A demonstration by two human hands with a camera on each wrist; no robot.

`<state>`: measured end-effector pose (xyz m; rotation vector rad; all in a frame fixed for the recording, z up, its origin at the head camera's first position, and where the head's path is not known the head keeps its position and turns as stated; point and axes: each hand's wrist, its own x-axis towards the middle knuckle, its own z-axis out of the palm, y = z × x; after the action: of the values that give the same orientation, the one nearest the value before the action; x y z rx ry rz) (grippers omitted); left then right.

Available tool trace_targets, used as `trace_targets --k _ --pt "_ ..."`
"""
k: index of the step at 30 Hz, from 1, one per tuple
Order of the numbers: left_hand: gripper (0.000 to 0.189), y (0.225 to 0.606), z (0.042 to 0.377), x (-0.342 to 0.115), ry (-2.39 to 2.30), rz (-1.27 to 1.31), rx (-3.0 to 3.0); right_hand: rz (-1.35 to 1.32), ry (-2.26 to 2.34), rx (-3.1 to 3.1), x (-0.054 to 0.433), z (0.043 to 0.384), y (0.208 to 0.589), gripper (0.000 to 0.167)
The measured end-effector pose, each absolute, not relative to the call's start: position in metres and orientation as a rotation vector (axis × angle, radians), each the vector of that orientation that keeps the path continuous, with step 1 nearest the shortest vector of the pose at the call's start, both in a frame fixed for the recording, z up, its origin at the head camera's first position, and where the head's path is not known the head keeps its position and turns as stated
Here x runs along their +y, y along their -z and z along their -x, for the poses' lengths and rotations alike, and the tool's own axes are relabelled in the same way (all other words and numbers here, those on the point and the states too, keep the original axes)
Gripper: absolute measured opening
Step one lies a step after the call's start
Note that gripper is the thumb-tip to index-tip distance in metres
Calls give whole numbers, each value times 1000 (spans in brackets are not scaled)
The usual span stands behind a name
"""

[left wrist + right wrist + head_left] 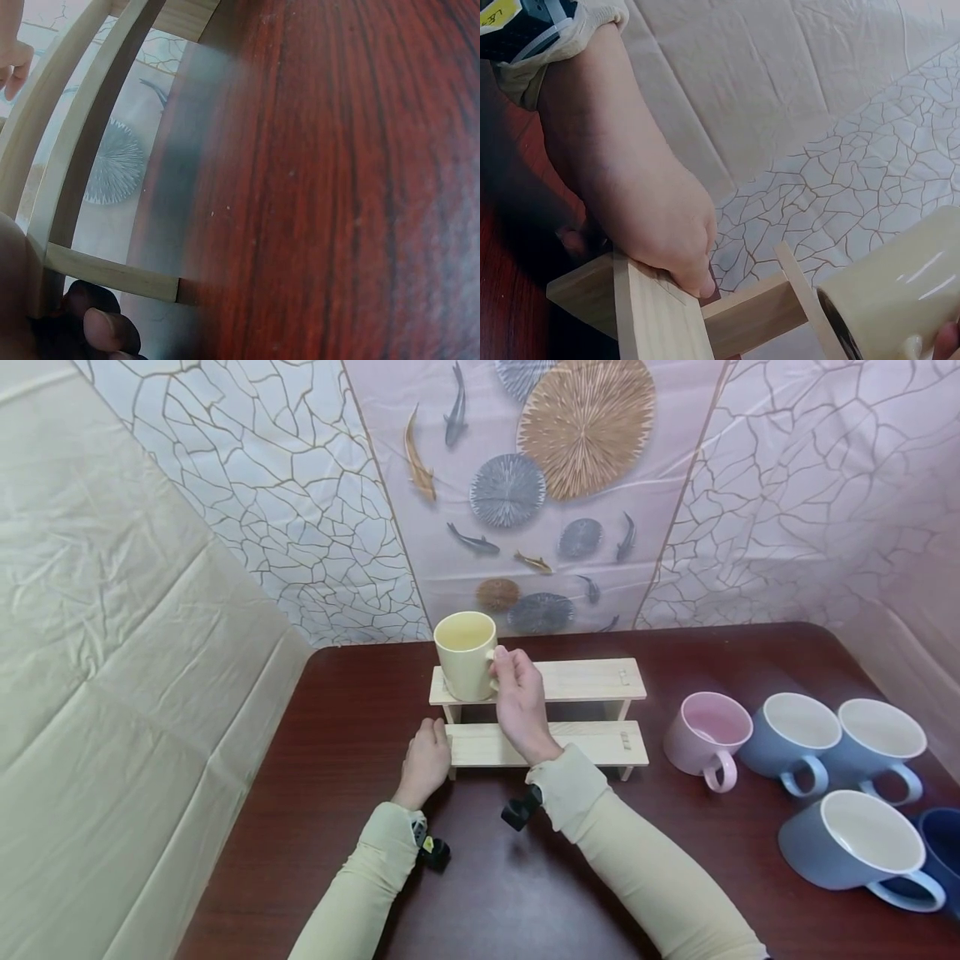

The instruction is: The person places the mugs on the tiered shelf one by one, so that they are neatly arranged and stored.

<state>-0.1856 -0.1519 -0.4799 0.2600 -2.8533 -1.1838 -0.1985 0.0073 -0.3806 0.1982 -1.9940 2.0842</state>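
A pale yellow mug [467, 662] stands upright over the left end of the upper tier [581, 679] of a two-step wooden shelf. My right hand [521, 703] pinches its handle from the right. In the right wrist view, the mug's base [837, 322] is right at the upper board. My left hand [425, 763] grips the left end of the lower tier [573, 745], its fingertips [101, 326] curled under by the leg in the left wrist view. Part of the lower board is hidden behind my right wrist.
On the right of the dark wooden table [337, 827] stand a pink mug [693, 747], several light blue mugs [813, 847] and a dark blue mug [943, 843], partly cut off by the frame edge. A patterned cloth [517, 577] hangs behind the table; a beige cloth [150, 693] hangs left.
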Motion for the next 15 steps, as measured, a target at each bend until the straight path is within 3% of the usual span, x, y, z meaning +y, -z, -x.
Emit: trace_targets --k 7,15 --pt "35 478 184 -153 1169 -248 -2856 -211 -2075 -2023 4 173 354 34" --pt "39 477 184 -152 1180 -252 -2842 -247 -2054 -2034 2 188 380 37"
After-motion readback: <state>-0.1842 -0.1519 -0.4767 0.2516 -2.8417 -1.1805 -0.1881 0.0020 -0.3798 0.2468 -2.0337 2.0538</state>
